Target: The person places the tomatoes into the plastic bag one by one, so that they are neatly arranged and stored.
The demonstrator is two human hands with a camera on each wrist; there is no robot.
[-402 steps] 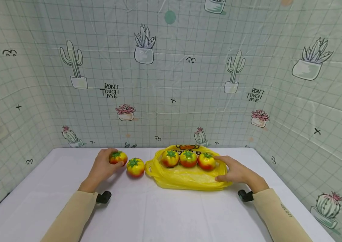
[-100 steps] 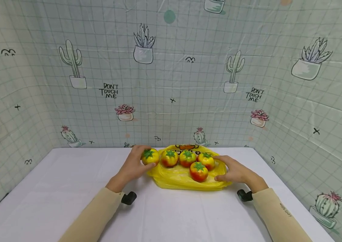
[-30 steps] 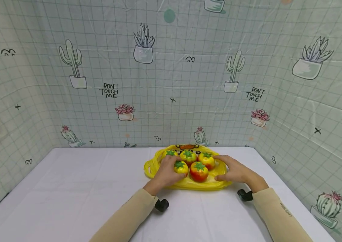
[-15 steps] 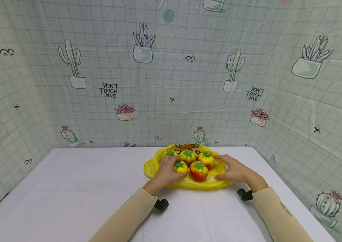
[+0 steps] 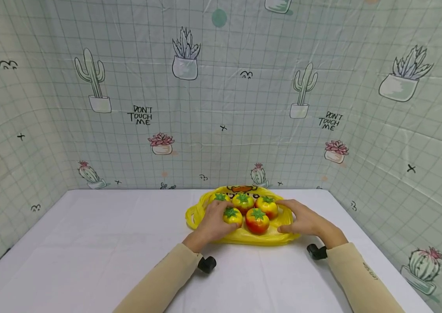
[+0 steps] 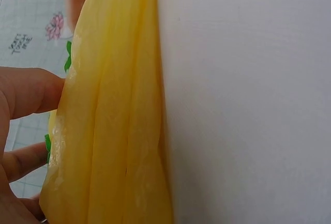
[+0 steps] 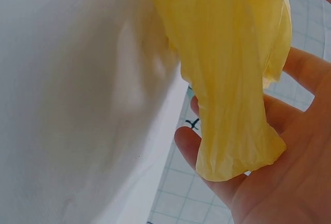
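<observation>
A yellow plastic bag lies spread on the table with several red-and-yellow toy tomatoes with green leafy tops inside its opening. My left hand curls around the front left tomato, its thumb at the near side. To the right of that one sits the front right tomato. Behind them are a back left tomato, partly covered by my fingers, a back middle tomato and a back right tomato. My right hand holds the bag's right end, fingers behind the yellow film in the right wrist view.
A white cloth covers the table. Printed curtain walls with cactus drawings rise at the back and on both sides. A loop-shaped bag handle lies at the bag's left end. Each wrist wears a small black camera.
Two tomatoes formerly left of the bag now sit in its front row, carried over by my left hand. Over the last second both hands have stayed nearly still; the right kept its place throughout.
</observation>
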